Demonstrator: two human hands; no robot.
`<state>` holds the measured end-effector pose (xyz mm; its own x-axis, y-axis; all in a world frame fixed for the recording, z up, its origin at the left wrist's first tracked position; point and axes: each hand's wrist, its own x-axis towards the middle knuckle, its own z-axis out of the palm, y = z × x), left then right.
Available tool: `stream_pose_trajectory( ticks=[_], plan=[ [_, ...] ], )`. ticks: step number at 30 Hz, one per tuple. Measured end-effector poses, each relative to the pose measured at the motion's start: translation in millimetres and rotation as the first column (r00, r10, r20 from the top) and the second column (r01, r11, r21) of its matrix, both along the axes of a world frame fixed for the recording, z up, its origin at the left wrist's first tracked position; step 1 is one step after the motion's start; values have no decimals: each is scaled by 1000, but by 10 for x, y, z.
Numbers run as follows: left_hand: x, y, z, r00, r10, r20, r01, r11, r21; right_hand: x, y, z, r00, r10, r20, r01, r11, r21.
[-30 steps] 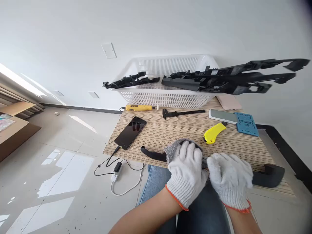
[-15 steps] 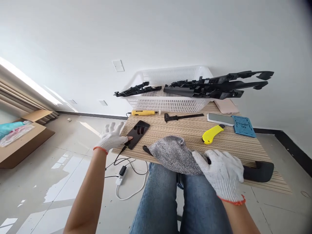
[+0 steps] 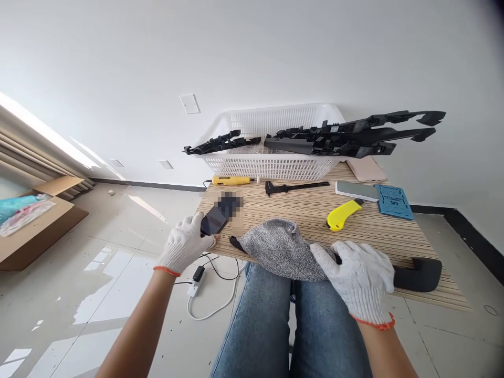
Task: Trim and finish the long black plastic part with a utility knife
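My left hand, in a white knit glove, closes around the near end of a smartphone at the table's left edge, thumb on its near side. The phone's far half is blurred out. My right hand, gloved too, grips a long black plastic part near the front edge, together with the end of a grey cloth. The cloth is draped over the middle of the part and overhangs the table edge. The part's ends show on either side.
Behind stands a white basket with black plastic parts jutting out to the right. On the table lie a yellow pen-like tool, a caliper, a yellow cutter, a sharpening stone and a blue box. Cables hang at left.
My left hand has gone from spread fingers with the thumb on the screen to closing around the phone's near end. The right hand and the cloth have stayed in place.
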<state>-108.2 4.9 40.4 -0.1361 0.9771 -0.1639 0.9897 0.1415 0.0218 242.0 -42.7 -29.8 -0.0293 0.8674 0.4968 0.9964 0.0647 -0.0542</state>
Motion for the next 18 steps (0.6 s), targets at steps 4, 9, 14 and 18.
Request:
stream_pose_trajectory(
  ticks=[4,9,14,18],
  plan=[
    [180,-123,-83,984,178,21,-179,980,90,17,6,-7,1000,27,-11,-27,1000,5],
    [270,-48,-64,961,275,39,-278,957,88,-5,3,10,999,28,-29,-27,999,23],
    [294,-137,-119,971,235,-31,-225,956,190,7,-7,-8,1000,27,-15,-26,1000,7],
    [468,-379,-262,988,-124,93,78,916,394,37,-16,-30,999,43,1,-43,999,11]
  ],
)
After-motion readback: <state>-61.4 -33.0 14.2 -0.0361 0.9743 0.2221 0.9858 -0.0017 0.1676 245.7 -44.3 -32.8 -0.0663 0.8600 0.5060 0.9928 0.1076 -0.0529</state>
